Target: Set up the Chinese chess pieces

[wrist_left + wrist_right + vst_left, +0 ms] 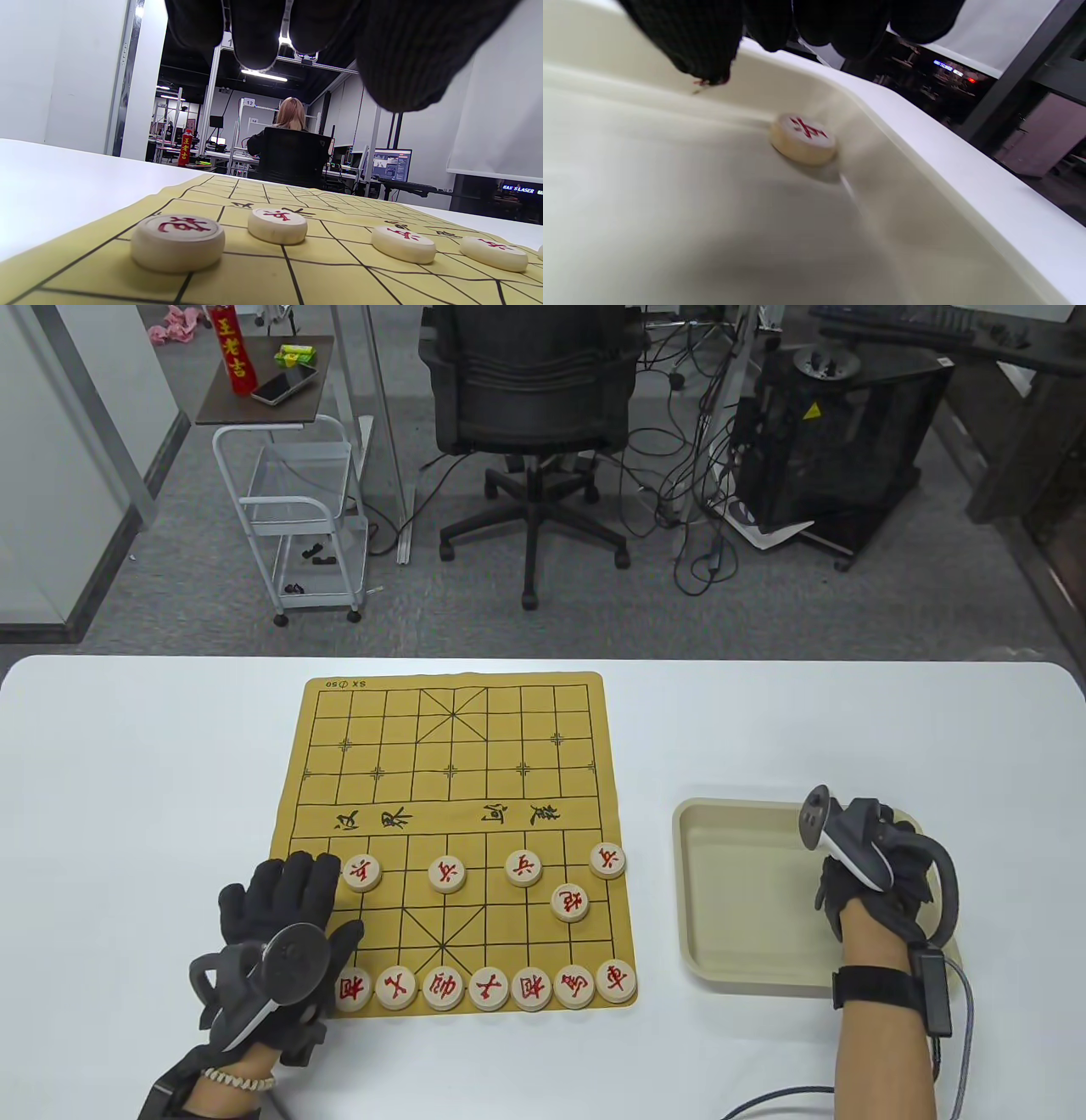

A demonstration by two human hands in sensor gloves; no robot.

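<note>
Yellow cloth board [450, 814] lies flat on the white table [127, 780], and most of the red-lettered pieces already stand on its near half: seven in the nearest row [488, 987], four soldiers across the row just short of the river [447, 873], and one cannon [570, 902] between those rows on the right. My left hand [284, 916] hovers over the board's near left corner with fingers spread and nothing in them; from the left wrist view a piece [178, 241] sits on the board just below my fingertips [258, 38], apart from them. My right hand [865, 882] is down in the beige tray [721, 891] right of the board, fingers loose and holding nothing, near one last piece [802, 137] resting against the tray's far wall, not touching it.
</note>
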